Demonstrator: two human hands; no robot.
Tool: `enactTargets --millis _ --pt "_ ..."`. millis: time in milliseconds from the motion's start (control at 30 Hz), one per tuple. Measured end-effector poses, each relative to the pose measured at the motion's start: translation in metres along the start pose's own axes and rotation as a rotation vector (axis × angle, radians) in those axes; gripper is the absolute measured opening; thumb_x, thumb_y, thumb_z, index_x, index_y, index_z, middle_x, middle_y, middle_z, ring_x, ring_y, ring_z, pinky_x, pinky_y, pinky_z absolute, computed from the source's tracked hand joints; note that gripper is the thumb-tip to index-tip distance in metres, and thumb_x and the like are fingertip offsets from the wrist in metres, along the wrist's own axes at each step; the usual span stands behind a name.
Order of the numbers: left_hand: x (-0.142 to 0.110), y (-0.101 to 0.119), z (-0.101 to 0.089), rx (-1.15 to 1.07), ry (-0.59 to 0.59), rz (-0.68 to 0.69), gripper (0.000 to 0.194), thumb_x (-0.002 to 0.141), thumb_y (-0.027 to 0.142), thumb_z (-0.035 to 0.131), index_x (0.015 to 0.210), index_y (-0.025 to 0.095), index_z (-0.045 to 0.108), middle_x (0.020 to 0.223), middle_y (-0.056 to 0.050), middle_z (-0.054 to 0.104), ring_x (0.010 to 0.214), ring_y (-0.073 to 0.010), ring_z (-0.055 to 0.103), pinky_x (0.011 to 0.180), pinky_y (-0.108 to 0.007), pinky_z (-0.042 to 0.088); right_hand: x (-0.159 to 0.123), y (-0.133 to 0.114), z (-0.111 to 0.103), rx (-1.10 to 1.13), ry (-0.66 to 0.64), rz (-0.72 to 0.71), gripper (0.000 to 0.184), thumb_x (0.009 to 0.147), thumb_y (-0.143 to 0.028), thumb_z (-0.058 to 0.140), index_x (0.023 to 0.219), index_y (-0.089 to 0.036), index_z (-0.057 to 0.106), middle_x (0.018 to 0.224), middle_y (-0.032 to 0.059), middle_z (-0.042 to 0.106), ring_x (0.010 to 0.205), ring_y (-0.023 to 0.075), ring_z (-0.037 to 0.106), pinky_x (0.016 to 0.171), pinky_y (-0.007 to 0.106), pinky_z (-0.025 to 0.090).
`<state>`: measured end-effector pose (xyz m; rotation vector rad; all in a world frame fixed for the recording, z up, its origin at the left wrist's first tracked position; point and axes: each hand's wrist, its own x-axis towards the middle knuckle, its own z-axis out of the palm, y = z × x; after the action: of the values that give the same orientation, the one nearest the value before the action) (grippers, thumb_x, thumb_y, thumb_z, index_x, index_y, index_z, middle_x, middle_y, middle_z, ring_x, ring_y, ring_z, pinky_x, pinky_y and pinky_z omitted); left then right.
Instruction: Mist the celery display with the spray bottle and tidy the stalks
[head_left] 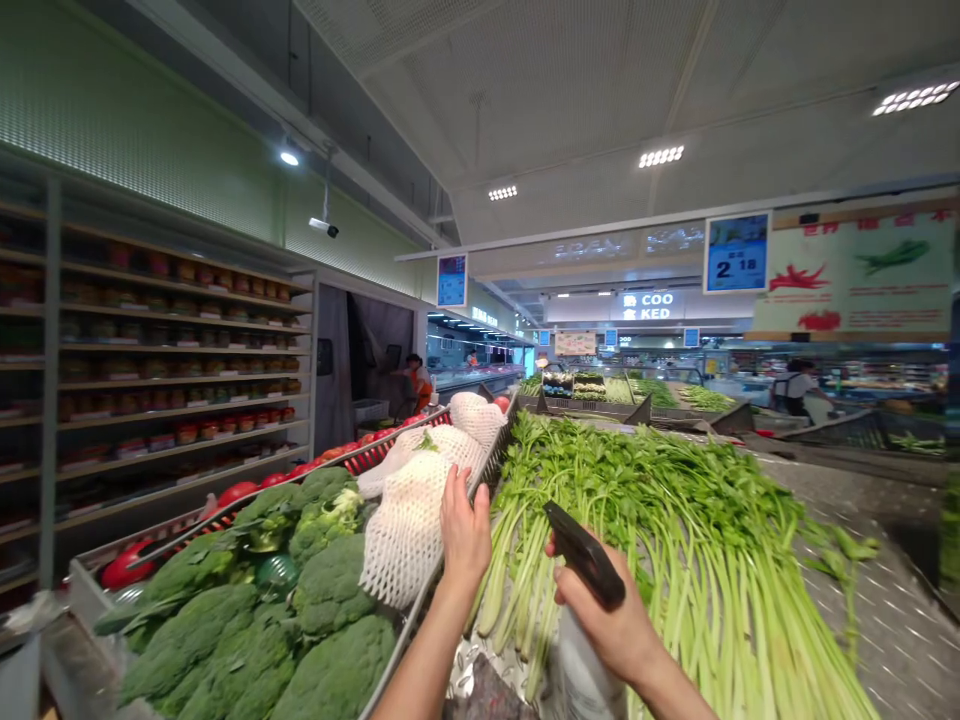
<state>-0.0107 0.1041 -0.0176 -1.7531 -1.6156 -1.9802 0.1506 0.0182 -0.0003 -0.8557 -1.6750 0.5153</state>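
My right hand (600, 600) is wrapped round a spray bottle with a black trigger head (589, 555) and a pale, see-through body (585, 665). Below and around it lies a broad spread of celery (720, 560), leaves at the far side, stalks pointing towards me. My left hand (463, 530) is at the side of a crate, its fingers stretched out beside white foam netting (409, 520); whether it touches the netting I cannot tell. Heads of broccoli (337, 585) fill the near part of that crate. What the netting wraps is hidden.
Tomatoes (238, 492) sit in a crate along the left. Shelves of jars (180, 350) stand beyond them. Price signs (738, 254) hang overhead. Farther off are vegetable bins (592, 388), a person in orange (420, 385) and another person (796, 388) at the right. A metal display surface (862, 580) borders the celery.
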Motion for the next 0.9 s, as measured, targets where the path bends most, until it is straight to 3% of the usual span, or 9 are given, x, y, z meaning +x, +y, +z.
enactTargets --millis 133,400,667,800,900 --pt "0.005 0.003 0.006 -0.048 -0.005 0.010 0.044 0.080 0.037 0.031 0.114 0.011 0.042 0.129 -0.014 0.034 0.122 -0.0216 0.027 0.101 -0.041 0.021 -0.009 -0.011 -0.010 0.010 0.085 -0.008 0.020 0.067 -0.030 0.047 0.080 -0.017 0.054 0.062 -0.0004 0.055 0.052 0.0139 0.051 0.053 0.025 0.042" --pt "0.012 0.011 0.019 -0.085 -0.035 0.024 0.043 0.081 0.037 0.031 0.114 0.012 0.042 0.130 -0.014 0.033 0.122 -0.0215 0.026 0.101 -0.042 0.021 -0.019 -0.001 -0.070 -0.090 0.363 0.152 0.025 0.066 -0.039 0.052 0.078 -0.019 0.059 0.062 0.0004 0.059 0.058 0.0172 0.056 0.056 0.025 0.043" --pt "0.007 0.022 0.037 -0.113 -0.120 0.033 0.043 0.081 0.037 0.029 0.114 0.012 0.041 0.130 -0.014 0.033 0.122 -0.0204 0.027 0.101 -0.040 0.021 -0.032 0.013 -0.078 -0.263 0.459 0.105 0.026 0.066 -0.036 0.053 0.084 -0.018 0.056 0.062 -0.0016 0.057 0.053 0.0145 0.053 0.053 0.024 0.042" --pt "0.000 0.026 0.046 -0.159 -0.137 0.035 0.042 0.081 0.037 0.029 0.113 0.012 0.041 0.129 -0.014 0.033 0.121 -0.0209 0.028 0.100 -0.041 0.022 -0.036 0.010 -0.090 -0.171 0.551 0.178 0.027 0.064 -0.037 0.055 0.083 -0.018 0.058 0.065 0.0007 0.059 0.056 0.0161 0.055 0.053 0.024 0.045" --pt "-0.006 0.034 0.048 -0.169 -0.136 0.027 0.041 0.081 0.037 0.030 0.113 0.014 0.042 0.130 -0.013 0.034 0.121 -0.0209 0.028 0.100 -0.042 0.022 -0.038 0.010 -0.098 -0.075 0.528 0.197 0.028 0.064 -0.038 0.056 0.083 -0.018 0.059 0.068 0.0016 0.060 0.057 0.0165 0.056 0.056 0.026 0.046"
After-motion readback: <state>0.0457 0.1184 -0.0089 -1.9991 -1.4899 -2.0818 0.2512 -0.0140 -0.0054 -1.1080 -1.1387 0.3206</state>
